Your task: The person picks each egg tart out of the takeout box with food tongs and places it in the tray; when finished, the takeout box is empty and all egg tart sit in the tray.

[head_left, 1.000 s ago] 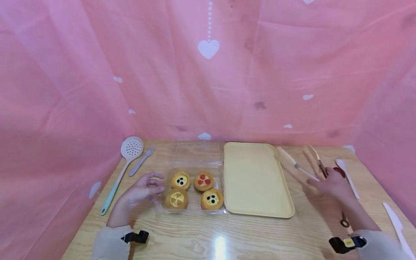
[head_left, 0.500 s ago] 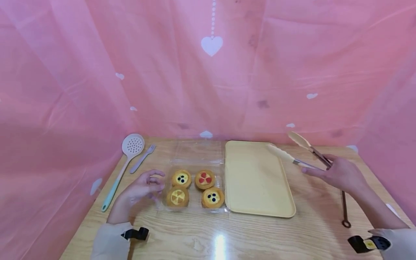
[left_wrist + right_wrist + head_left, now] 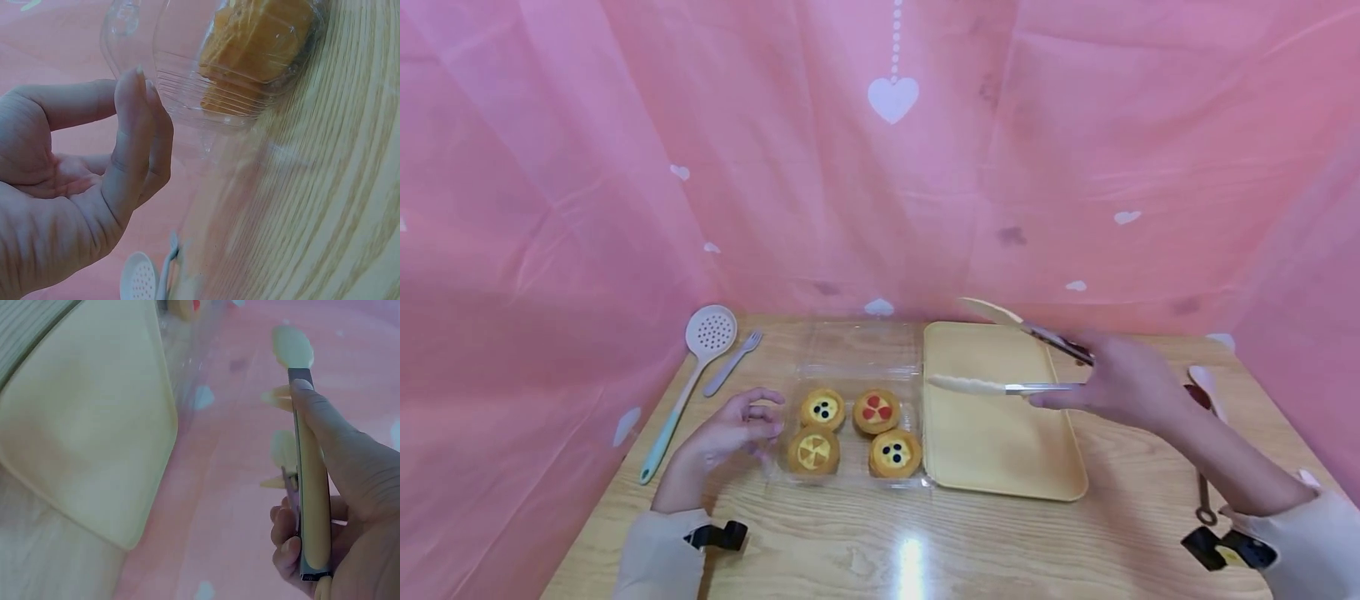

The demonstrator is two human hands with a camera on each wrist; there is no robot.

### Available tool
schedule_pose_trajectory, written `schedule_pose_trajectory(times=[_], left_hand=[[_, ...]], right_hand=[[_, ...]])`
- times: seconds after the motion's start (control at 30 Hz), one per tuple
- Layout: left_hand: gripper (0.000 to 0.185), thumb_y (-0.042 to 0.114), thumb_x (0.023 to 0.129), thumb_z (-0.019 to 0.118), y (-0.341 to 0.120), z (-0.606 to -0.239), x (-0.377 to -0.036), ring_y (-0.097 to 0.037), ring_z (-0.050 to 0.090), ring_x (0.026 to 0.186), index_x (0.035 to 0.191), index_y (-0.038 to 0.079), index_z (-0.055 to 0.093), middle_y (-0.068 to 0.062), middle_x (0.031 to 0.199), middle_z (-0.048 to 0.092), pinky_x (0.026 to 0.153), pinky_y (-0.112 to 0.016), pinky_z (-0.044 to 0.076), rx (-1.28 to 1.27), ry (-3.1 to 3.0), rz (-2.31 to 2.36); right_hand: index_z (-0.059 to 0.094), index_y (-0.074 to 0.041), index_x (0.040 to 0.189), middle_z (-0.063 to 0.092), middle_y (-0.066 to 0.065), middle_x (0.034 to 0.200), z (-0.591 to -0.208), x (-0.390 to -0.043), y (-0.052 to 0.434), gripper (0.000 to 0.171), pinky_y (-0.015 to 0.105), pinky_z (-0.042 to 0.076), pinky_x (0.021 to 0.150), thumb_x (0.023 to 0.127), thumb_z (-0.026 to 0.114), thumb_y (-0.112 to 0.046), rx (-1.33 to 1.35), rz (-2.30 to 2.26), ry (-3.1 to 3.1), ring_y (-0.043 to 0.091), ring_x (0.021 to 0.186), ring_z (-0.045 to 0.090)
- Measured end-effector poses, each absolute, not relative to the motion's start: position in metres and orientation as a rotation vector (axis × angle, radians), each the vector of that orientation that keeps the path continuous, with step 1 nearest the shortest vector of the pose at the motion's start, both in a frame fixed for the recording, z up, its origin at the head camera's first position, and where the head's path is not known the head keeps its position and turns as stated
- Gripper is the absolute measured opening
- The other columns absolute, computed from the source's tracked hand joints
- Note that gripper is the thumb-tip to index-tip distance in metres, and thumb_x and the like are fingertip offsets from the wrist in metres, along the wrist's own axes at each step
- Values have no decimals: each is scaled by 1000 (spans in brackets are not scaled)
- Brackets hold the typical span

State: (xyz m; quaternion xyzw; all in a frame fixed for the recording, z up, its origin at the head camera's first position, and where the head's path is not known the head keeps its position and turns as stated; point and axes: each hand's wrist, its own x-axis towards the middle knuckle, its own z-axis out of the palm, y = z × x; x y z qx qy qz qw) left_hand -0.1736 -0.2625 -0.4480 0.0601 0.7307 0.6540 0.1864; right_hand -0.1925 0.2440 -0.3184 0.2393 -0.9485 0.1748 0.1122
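The fingers (image 3: 294, 544) of the right hand (image 3: 1123, 387) are curled around the handle of a pair of kitchen tongs (image 3: 1000, 358), with the thumb along the top arm; the two arms of the tongs are spread apart, not yet pinched. Half a second ago the tongs were held beyond the right edge of the yellow tray (image 3: 1000, 450); now their cream-coloured tips are above the tray and point left, toward the clear plastic tart box (image 3: 850, 367). I judge that the tool has been picked up and is being carried to the tarts, so the grasp of the tool is done and no tart is taken yet.

The left hand (image 3: 730, 433) holds nothing. Its fingers are loosely bent and lie just beside the left wall of the box, almost as before; I cannot tell if they touch the plastic.

The four fruit tarts (image 3: 853, 433) stand in the box in two rows. They are round, with golden ribbed crust and glossy filling: two with dark berries, one with red pieces, one with yellow slices. The box is thin, transparent and ribbed, its lid open toward the back. The tray is matte, flat, rectangular with rounded corners. The tongs have metal arms and smooth, spoon-shaped tips. The table (image 3: 880, 550) is pale wood with visible grain.
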Motion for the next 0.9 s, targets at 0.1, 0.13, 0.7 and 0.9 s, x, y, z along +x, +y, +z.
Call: schedule_pose_trajectory(times=[0.1,0.13,0.7,0.9], left_hand=[[50,-3,93,62,-261,-452,-173,-21,61,77,134,-12,37,-11,90,61,61,-39,59,162,2049,1839],[50,-3,92,62,-261,-453,-172,-21,61,78,135,-12,37,-11,90,60,61,-40,59,160,2041,1840],[50,-5,92,61,-261,-454,-175,-22,63,75,134,-14,34,-12,88,61,60,-40,60,195,1984,1885],[52,-5,92,61,-265,-450,-178,-22,62,75,135,-14,33,-10,88,61,59,-38,59,199,1989,1887]], right_hand=[[59,-23,139,65,7,124,-321,-197,226,92,35,45,50,62,83,-68,813,368,-2735,23,75,64],[60,-19,137,65,7,122,-322,-199,220,92,35,46,49,62,83,-68,850,320,-2726,23,73,63],[66,-6,120,60,2,98,-339,-218,121,87,35,54,63,58,84,-64,1282,-218,-2431,22,84,60],[65,-12,120,62,0,103,-340,-220,98,81,34,52,66,59,86,-61,1346,-284,-2397,22,93,60]])
